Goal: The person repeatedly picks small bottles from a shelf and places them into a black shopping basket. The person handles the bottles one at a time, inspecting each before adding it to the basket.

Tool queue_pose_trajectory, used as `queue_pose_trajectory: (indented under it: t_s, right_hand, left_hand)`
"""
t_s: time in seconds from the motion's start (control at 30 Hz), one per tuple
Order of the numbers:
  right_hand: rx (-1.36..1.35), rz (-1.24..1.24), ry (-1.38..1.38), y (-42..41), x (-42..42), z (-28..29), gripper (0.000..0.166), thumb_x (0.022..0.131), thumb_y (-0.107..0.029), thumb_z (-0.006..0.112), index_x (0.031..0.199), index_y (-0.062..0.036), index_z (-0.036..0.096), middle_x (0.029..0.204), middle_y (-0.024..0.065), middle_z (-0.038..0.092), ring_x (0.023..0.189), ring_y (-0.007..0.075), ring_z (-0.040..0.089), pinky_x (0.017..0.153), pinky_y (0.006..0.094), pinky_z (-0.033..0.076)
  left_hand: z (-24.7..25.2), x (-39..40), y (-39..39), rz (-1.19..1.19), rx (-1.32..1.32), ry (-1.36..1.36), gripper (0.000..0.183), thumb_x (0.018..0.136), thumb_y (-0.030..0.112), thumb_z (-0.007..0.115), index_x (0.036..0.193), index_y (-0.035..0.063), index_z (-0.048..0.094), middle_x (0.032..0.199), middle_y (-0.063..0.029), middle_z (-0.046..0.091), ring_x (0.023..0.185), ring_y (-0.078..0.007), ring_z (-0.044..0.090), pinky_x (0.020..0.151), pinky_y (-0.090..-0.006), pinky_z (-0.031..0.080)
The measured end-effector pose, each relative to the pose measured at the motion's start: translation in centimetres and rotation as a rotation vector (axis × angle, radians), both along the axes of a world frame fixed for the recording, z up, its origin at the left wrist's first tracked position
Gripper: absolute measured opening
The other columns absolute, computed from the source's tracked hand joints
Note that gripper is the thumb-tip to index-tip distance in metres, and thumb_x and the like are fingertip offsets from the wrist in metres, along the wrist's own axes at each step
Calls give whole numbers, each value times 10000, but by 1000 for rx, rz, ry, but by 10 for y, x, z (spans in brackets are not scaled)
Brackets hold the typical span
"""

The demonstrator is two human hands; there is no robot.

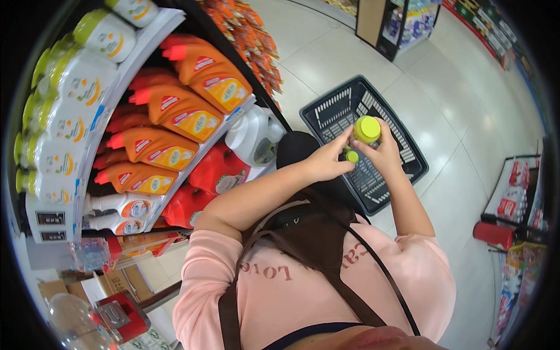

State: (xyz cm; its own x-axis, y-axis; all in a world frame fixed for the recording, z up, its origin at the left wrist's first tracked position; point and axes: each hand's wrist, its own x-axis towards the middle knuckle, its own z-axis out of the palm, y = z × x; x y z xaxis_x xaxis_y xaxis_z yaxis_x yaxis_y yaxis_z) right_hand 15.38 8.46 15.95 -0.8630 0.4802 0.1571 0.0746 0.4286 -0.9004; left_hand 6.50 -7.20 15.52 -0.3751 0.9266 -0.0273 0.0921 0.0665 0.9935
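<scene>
My right hand (385, 146) grips a jar or bottle with a wide yellow-green lid (370, 127), its thumb and fingers around the side. Just below that lid is a smaller green-capped bottle (351, 156), which sits between the thumb and fingers of my left hand (330, 155). The left fingertips also reach the side of the larger container. Most of both bodies is hidden by my hands and the lids. Beneath my hands is a dark plastic shopping basket (415, 164) with slotted walls, seen from above.
To the left, a shelf unit holds orange bottles (186, 111), white bottles with green caps (81, 83) and red jugs (218, 170). Orange packets (249, 39) hang at its end. Pale floor tiles (442, 113) extend to the right, towards a low goods rack (512, 188).
</scene>
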Motion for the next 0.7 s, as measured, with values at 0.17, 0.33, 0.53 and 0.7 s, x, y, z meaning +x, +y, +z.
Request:
queue_pose_trajectory:
  t_s: [0.17,0.33,0.53,0.7]
  right_hand:
    - [37,-54,-97,10,14,-34,633,642,-259,779,1162,-74,469,1049,116,587,941,251,594,733,332,489]
    - [113,-32,-183,19,19,-62,604,624,-200,746,1146,-80,465,1061,153,583,962,303,584,778,349,477]
    - [143,-42,-218,27,17,-81,604,621,-190,722,1146,-83,444,1036,168,592,960,328,582,780,372,476]
    - [189,-47,-202,31,13,-92,596,619,-179,721,1139,-87,444,1010,168,600,927,339,589,750,390,484]
  left_hand:
    - [-22,0,12,-61,-200,-148,868,744,109,623,1407,1,75,1337,-204,368,1244,-259,369,955,-338,360]
    - [-42,-1,23,-96,-315,-269,738,799,88,569,1409,41,157,1406,-136,298,1240,-301,365,985,-342,344]
    - [-48,-4,39,-97,-363,-368,688,804,75,556,1400,49,211,1393,-122,333,1154,-226,444,946,-311,366]
    - [-47,-6,45,-41,-408,-374,679,802,65,553,1397,58,227,1384,-145,342,1149,-203,449,939,-296,362]
